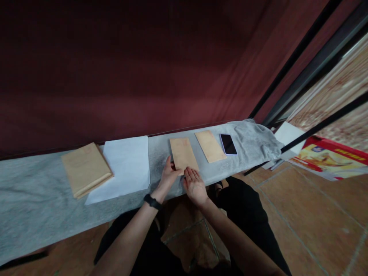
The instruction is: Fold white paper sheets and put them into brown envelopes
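Note:
A brown envelope (183,153) lies flat on the grey cloth-covered bench (34,191), just ahead of me. My left hand (169,172) rests on its near left corner, fingers stretched out. My right hand (194,184) lies flat and open at its near right edge. A black band sits on my left wrist. A second brown envelope (210,145) lies to the right of the first one. A stack of brown envelopes (85,168) and a pile of white paper sheets (124,166) sit further left.
A dark phone (228,144) lies right of the second envelope, beside bunched grey cloth (255,140). White sheets (287,134) and a red and yellow printed poster (330,159) lie at the right. A dark red curtain hangs behind the bench. The floor is brown tile.

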The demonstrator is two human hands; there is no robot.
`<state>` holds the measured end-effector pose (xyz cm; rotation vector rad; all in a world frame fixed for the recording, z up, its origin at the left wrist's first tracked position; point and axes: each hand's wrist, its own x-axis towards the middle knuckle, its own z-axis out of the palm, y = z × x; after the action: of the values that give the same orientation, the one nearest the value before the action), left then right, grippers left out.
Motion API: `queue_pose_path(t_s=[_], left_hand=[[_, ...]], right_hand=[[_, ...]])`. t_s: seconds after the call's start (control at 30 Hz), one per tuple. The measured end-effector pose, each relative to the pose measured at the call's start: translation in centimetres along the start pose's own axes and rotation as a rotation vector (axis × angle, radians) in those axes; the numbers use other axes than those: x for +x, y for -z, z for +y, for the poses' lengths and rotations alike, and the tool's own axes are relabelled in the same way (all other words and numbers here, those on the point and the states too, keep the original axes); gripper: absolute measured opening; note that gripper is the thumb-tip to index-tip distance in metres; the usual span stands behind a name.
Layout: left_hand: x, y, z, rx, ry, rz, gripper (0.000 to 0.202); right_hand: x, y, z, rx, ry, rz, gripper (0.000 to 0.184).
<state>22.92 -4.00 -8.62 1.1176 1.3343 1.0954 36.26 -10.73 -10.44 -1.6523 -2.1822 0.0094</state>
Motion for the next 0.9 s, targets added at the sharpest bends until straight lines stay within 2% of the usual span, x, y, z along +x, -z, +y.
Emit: queue_pose_path(t_s=[0.07, 0.13, 0.23, 0.3, 0.37, 0.47, 0.53, 0.6, 0.7, 0.83, 0.9], left_hand=[[0.0, -0.1, 0.4, -0.173, 0.084, -0.008, 0.097], [-0.3, -0.3, 1.0, -0.239, 0.090, -0.048, 0.095], [-0.8, -0.3, 2.2, -0.365, 0.076, -0.135, 0.078], [-1.1, -0.3, 2.7, -0.457, 0.096, -0.158, 0.065], [-1.4, -0.3, 2.8, -0.500, 0.126, -0.165, 0.059], [-1.9, -0.8, 2.4, -0.416, 0.156, -0.248, 0.059], [-2.1, -1.2, 2.0, -0.353, 0.159, -0.321, 0.058], [-2.1, -1.5, 1.7, -0.306, 0.153, -0.331, 0.057], [-1.8, -1.6, 1.3, -0.236, 0.155, -0.256, 0.066], [-1.2, -1.4, 0.5, -0.149, 0.199, -0.169, 0.092], [-0.9, -1.4, 0.1, -0.093, 0.204, -0.145, 0.099]], right_hand=[[0.4, 0.2, -0.2, -0.011, -0.033, 0.003, 0.044], [1.0, 0.6, -0.4, -0.007, -0.097, 0.003, 0.041], [2.3, 1.8, 0.0, 0.072, -0.230, 0.009, 0.037], [3.1, 2.7, 0.6, 0.223, -0.332, 0.067, 0.036], [3.7, 3.5, 1.3, 0.499, -0.461, 0.177, 0.029], [4.0, 3.9, 1.9, 1.127, -0.668, 0.300, 0.030], [3.8, 3.7, 1.9, 1.499, -0.762, 0.302, 0.031], [3.4, 3.1, 1.8, 1.690, -0.833, 0.267, 0.032], [2.9, 2.4, 1.7, 1.737, -0.919, 0.202, 0.031], [2.5, 1.9, 2.4, 1.656, -0.980, 0.053, 0.026], [2.4, 1.9, 2.9, 1.615, -0.976, -0.020, 0.024]])
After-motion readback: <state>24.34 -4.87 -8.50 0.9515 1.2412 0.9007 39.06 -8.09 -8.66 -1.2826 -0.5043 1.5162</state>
